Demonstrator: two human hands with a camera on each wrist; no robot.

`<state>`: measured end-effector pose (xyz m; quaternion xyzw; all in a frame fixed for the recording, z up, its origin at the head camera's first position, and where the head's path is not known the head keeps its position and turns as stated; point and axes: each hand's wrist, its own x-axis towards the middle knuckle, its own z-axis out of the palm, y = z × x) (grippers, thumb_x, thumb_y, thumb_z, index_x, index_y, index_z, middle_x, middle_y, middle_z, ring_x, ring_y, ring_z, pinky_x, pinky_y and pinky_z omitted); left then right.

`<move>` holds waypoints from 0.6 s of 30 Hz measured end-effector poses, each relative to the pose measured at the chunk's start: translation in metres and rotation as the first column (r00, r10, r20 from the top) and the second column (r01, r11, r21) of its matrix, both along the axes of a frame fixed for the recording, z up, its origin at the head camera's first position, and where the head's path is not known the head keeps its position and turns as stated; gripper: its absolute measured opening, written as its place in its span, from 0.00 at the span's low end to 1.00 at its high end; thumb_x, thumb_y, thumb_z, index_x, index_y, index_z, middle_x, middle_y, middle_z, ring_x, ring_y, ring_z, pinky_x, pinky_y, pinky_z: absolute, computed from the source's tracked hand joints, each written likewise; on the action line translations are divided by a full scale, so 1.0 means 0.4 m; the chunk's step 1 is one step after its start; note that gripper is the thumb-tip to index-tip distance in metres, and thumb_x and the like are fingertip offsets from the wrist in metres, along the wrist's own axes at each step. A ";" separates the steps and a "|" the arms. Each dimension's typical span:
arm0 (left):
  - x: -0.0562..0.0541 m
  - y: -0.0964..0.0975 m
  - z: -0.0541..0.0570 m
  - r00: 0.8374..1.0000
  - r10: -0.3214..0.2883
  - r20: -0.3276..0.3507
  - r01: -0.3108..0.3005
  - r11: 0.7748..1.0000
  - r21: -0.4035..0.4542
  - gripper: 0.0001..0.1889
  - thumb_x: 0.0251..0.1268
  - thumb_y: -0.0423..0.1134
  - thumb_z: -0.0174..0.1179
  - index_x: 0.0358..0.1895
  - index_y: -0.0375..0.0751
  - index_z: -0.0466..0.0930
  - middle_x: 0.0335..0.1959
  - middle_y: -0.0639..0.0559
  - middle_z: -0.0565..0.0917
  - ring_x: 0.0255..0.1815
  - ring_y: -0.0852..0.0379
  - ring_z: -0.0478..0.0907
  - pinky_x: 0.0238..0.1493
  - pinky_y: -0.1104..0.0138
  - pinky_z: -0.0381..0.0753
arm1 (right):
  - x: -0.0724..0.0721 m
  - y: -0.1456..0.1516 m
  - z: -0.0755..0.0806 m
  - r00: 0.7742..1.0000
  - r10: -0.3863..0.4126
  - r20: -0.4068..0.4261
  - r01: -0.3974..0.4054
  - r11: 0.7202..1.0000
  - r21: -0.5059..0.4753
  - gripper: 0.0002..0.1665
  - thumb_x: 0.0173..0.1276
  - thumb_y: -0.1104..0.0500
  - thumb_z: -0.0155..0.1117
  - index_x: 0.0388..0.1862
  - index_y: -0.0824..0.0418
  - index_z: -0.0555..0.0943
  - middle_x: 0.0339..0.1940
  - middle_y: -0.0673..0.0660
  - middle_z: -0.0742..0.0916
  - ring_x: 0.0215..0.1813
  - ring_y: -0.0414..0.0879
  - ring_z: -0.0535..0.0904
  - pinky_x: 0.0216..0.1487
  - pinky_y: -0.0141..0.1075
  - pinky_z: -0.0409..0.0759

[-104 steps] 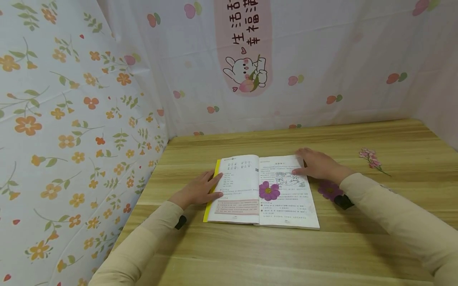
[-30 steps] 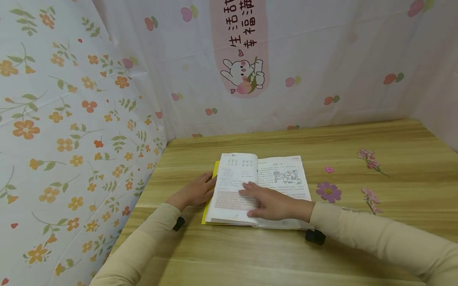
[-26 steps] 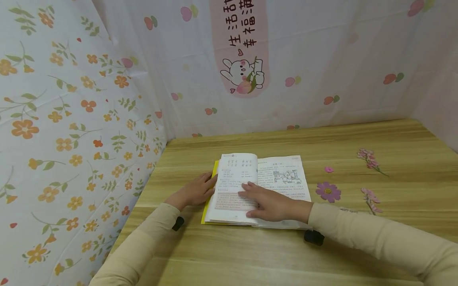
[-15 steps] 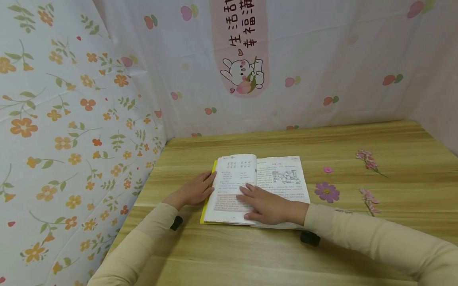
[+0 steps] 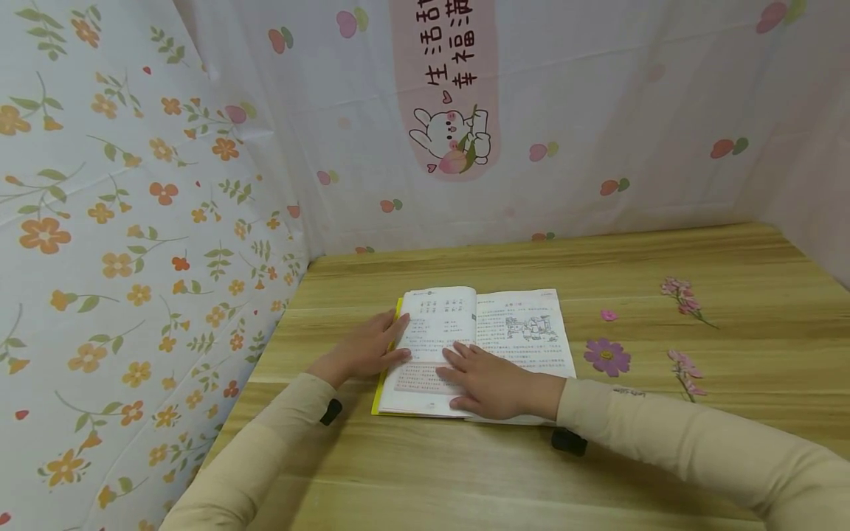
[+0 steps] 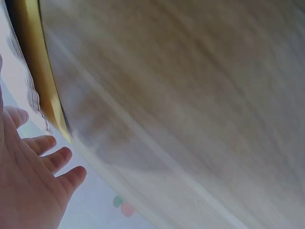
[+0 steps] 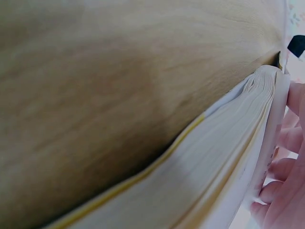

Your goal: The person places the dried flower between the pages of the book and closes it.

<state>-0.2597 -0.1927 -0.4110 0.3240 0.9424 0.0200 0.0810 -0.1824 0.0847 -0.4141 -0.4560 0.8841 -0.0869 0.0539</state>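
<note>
An open book [image 5: 538,361] with a yellow cover lies on the table. In the head view my left hand [image 5: 361,348] is at the book's left edge, its fingertips and thumb resting on the left page. The left wrist view has that hand [image 6: 33,176] with fingers spread beside the yellow cover [image 6: 40,71]. My right hand [image 5: 494,382] lies palm down over the lower page near the fold, fingers extended left. Seen from the right wrist, the fingers [image 7: 281,167] rest on the page above the thick page edges [image 7: 214,138]. Text under the right hand is hidden.
Right of the book on the wooden table [image 5: 425,479] lie a purple flower [image 5: 607,357], a small pink flower [image 5: 609,316] and two pink sprigs [image 5: 684,296]. A printed cloth [image 5: 571,192] hangs behind, with a floral one [image 5: 133,265] at the left.
Since the oldest frame, my right hand has moved from the far right page edge onto the lower left page. The purple flower on the book is out of sight. Lately, my left fingers moved onto the page.
</note>
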 end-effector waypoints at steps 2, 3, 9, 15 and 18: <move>0.001 0.007 -0.004 1.000 -0.003 -0.006 0.002 0.999 -0.032 0.40 0.74 0.61 0.45 0.78 0.41 0.46 0.75 0.31 0.50 0.74 0.36 0.51 0.70 0.49 0.54 | 0.000 0.000 0.001 1.000 0.009 -0.019 -0.009 1.000 0.011 0.34 0.76 0.44 0.50 0.73 0.61 0.67 0.74 0.67 0.64 0.75 0.63 0.54 0.71 0.54 0.54; 0.002 0.009 -0.006 1.000 -0.005 -0.009 0.005 0.999 -0.041 0.40 0.73 0.61 0.45 0.78 0.41 0.46 0.75 0.31 0.50 0.74 0.35 0.51 0.70 0.48 0.54 | 0.000 -0.001 0.001 1.000 0.011 -0.023 -0.010 1.000 0.016 0.33 0.76 0.44 0.50 0.72 0.61 0.67 0.74 0.67 0.64 0.75 0.63 0.54 0.71 0.54 0.54; 0.009 0.020 -0.007 1.000 0.005 -0.005 -0.006 0.995 -0.104 0.41 0.72 0.63 0.44 0.79 0.43 0.46 0.76 0.32 0.48 0.75 0.36 0.49 0.70 0.48 0.54 | -0.006 -0.008 -0.001 0.999 0.015 -0.044 -0.013 0.999 0.045 0.33 0.75 0.42 0.51 0.72 0.60 0.68 0.73 0.66 0.67 0.74 0.62 0.57 0.70 0.53 0.56; 0.013 0.026 -0.009 1.000 0.010 -0.006 -0.011 0.990 -0.141 0.41 0.73 0.63 0.44 0.79 0.43 0.46 0.76 0.33 0.50 0.75 0.37 0.50 0.70 0.49 0.55 | -0.009 -0.013 0.000 0.998 0.019 -0.067 -0.014 0.998 0.065 0.33 0.75 0.42 0.52 0.71 0.59 0.70 0.72 0.65 0.69 0.73 0.61 0.59 0.70 0.52 0.59; 0.012 0.027 -0.010 1.000 0.017 -0.001 -0.017 0.990 -0.141 0.41 0.73 0.64 0.43 0.79 0.44 0.46 0.76 0.33 0.51 0.75 0.37 0.50 0.70 0.49 0.55 | -0.007 -0.012 0.006 0.998 0.014 -0.060 -0.010 0.998 0.063 0.33 0.74 0.42 0.52 0.70 0.60 0.70 0.71 0.66 0.69 0.73 0.61 0.59 0.70 0.53 0.59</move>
